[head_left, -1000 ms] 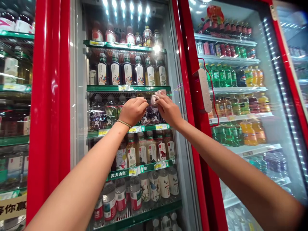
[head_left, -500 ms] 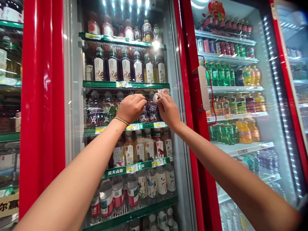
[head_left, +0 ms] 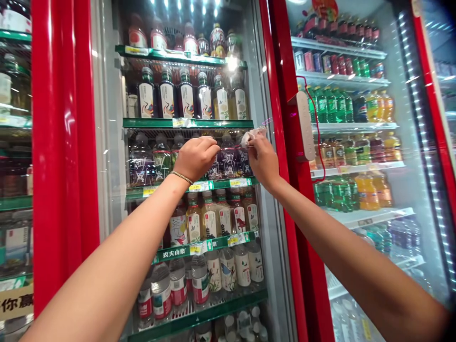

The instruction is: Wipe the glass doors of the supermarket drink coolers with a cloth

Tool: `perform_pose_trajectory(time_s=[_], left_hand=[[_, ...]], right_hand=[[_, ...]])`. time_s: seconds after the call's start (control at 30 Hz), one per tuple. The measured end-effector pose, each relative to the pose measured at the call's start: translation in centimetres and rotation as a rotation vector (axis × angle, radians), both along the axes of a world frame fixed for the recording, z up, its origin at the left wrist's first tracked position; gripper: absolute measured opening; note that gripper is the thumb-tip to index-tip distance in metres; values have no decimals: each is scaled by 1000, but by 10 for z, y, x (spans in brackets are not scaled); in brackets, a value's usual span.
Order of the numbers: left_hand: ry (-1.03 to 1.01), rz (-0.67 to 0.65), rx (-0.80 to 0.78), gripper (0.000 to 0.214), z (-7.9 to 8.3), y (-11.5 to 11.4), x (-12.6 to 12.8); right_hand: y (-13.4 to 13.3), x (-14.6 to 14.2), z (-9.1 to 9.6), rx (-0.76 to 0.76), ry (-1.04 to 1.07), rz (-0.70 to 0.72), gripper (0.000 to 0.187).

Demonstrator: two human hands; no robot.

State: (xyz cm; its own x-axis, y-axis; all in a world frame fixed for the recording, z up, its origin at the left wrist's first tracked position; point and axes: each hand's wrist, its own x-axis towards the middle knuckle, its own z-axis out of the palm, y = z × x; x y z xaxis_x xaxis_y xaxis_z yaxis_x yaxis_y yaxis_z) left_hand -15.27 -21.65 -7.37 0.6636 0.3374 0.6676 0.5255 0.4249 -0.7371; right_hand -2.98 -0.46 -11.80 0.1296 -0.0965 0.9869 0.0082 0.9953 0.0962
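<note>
My right hand (head_left: 263, 159) pinches a crumpled whitish wipe (head_left: 252, 136), a tissue or thin cloth, against or just before the glass door (head_left: 110, 156) near its right edge. To its left is my left hand (head_left: 197, 159), fingers curled closed at about the same height; what they hold, if anything, is hidden. A thin band (head_left: 181, 177) circles the left wrist. Behind the glass, close to both hands, stand dark bottles (head_left: 228, 159) with white lettering on a green-edged shelf (head_left: 188, 124).
Red door frames (head_left: 64, 166) flank the glass. On the right frame sits a pale oblong handle or box (head_left: 304, 126) with a red cord (head_left: 322, 159) beside it. Another lit cooler to the right holds green bottles (head_left: 333, 107) and cans.
My right hand has moved right along the glass with the wipe, farther from my left hand. The left hand has stayed almost in place. The view has shifted slightly.
</note>
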Motion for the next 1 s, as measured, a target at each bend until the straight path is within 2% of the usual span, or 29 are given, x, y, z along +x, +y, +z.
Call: perform_pose_trajectory(time_s=[0.1,0.17,0.3,0.37,0.47,0.63,0.87,1.0], left_hand=[[6,6,3,23,0,0,0],[3,5,3,22,1,0,0],[-28,7,-10,25,0,0,0],[-56,11,-23,27,0,0,1],[-103,5,-42,30,0,0,2],[-159,36,-32,28,0,-4,7],[-342,-34,63,28,-2,-5,12],[-426,-16,147,36,-4,0,11]], right_hand=[[-13,-5,-5,129,-56,-10,29],[-2,1,-10,177,-78,-33,27],[34,21,-12,46,1,-59,23],[39,24,-10,-35,38,-34,25],[23,15,-9,-70,43,-4,29],[-9,0,-14,36,-42,-12,31],[-7,5,-13,48,-100,15,32],[-13,6,-26,55,-101,7,35]])
